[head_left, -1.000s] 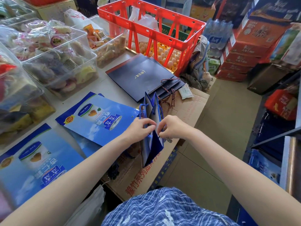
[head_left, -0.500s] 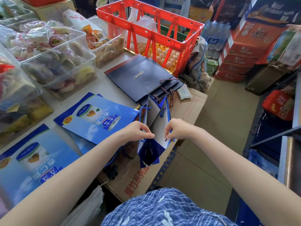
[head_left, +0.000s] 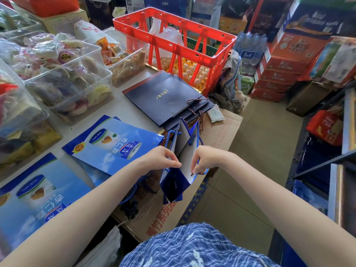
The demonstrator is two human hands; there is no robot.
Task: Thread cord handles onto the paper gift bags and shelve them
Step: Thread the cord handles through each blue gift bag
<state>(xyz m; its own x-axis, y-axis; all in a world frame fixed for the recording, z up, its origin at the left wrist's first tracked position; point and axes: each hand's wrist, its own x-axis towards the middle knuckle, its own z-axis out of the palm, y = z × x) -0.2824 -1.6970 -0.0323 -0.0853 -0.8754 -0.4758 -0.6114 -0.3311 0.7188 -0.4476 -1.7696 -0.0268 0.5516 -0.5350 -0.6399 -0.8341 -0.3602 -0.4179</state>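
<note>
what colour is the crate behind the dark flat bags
Red, with open slatted sides; clearest in the head view.

Both hands held a small blue gift bag (head_left: 174, 186) open: the left hand (head_left: 163, 158) pinched its near rim, the right hand (head_left: 205, 159) pinched the blue cord handle (head_left: 204, 172) at the opposite rim.

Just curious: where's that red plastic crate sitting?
In the head view, the red crate sits top centre, just behind the stack of dark navy bags, with trays of eggs underneath.
</note>
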